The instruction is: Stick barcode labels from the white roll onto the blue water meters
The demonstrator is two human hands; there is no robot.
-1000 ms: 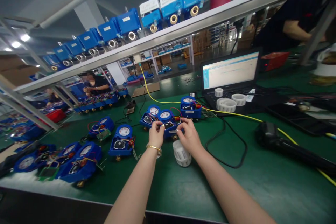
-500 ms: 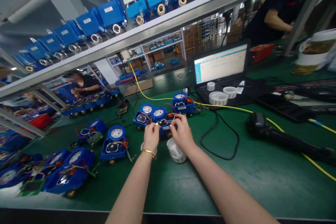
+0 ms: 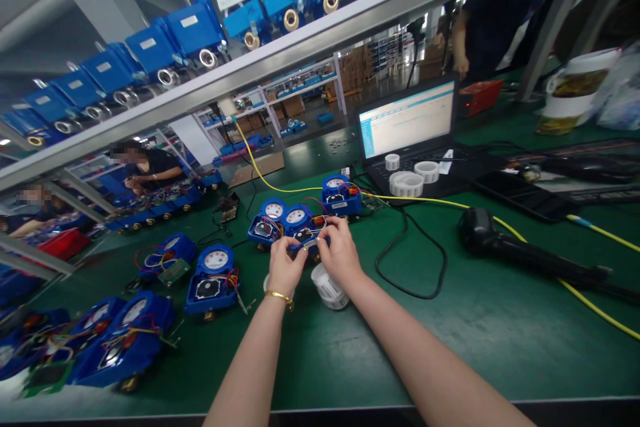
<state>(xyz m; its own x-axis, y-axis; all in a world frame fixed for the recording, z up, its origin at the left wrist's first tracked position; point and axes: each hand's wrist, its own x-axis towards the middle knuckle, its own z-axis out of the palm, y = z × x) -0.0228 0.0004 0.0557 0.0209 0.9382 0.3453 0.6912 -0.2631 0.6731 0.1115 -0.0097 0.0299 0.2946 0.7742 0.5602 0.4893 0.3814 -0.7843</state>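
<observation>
Both my hands rest on the near edge of an open blue water meter on the green bench. My left hand pinches at its front left, fingers closed. My right hand is curled over the front right, by the red and black wiring. What the fingertips pinch is too small to make out. A white roll of labels lies just under my right wrist. Two more open meters flank the one I touch.
An open laptop with white tape rolls sits behind. A black handheld scanner lies right, with yellow and black cables across the bench. More open meters lie left. A shelf above carries closed blue meters. Other people work beyond.
The view has shifted down and right; my hands stay on the same meter, fingers working slightly closer together.
</observation>
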